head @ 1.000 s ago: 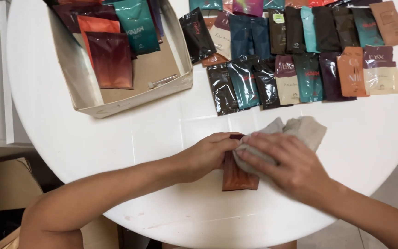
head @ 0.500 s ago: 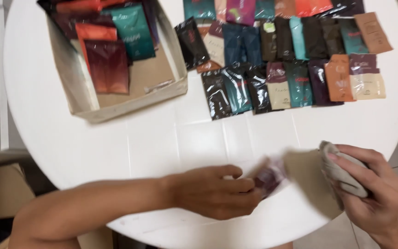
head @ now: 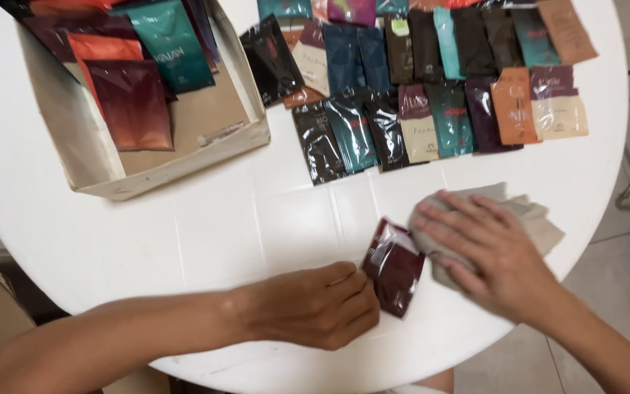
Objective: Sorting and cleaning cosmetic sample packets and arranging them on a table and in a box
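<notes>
Left hand: the left hand [head: 315, 306] lay low on the round white table [head: 205, 226], fingers curled, their tips pinching the near left edge of a dark red sachet [head: 394, 266]; the grip was nearly closed, with only that edge between the fingertips
Dark red sachet: it lay flat on the table just to the right of the left hand's pinch, glossy and tilted, its far right corner touching the cloth
Right hand: the right hand [head: 486, 252] was spread flat, palm down, fingers open and pressed on a grey-beige cloth [head: 534, 219]; it covered the cloth rather than clasping it
Cloth: crumpled under the right hand, its loose folds sticking out beyond the fingers on the far right side, just beside the sachet
Beyond the hands: two rows of sachets [head: 432, 80] in black, teal, purple, orange and cream lay overlapping, well apart from both grips, across the far side of the table
Far left of the left hand: a shallow cardboard box [head: 176, 164] held more sachets, a maroon one [head: 133, 106] and a teal one [head: 173, 47] among them
</notes>
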